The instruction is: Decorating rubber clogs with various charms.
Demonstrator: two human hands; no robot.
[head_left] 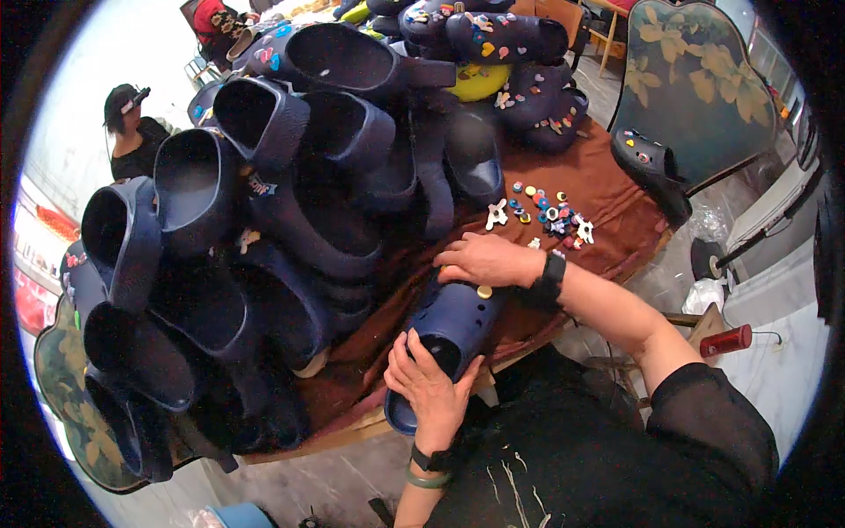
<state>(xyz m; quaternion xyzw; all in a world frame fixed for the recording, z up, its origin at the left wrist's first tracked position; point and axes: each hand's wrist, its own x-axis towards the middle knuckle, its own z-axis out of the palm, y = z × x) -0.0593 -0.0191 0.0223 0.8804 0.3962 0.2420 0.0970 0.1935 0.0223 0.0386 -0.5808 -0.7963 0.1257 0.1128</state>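
A navy foam clog point(458, 312) lies at the near edge of the cloth-covered table, its toe pointing away from me. My left hand point(429, 383) is closed around the clog at its foot opening, fingers on one side and thumb on the other. Bent over the toe end is my right hand point(488, 261), its fingers curled and pressed against the clog. A small round yellow charm point(484, 291) sits on the clog's upper beside that hand. Whatever may be under the right fingertips is hidden. Just beyond lie loose shoe charms point(554, 218), including a white bow-like one point(497, 213).
A big heap of navy clogs point(299, 194) fills the table's left side. More clogs with charms point(506, 40) are piled at the back. A dark decorated clog point(651, 167) stands at the right edge of the brown cloth point(607, 176). Another person point(132, 132) is at far left.
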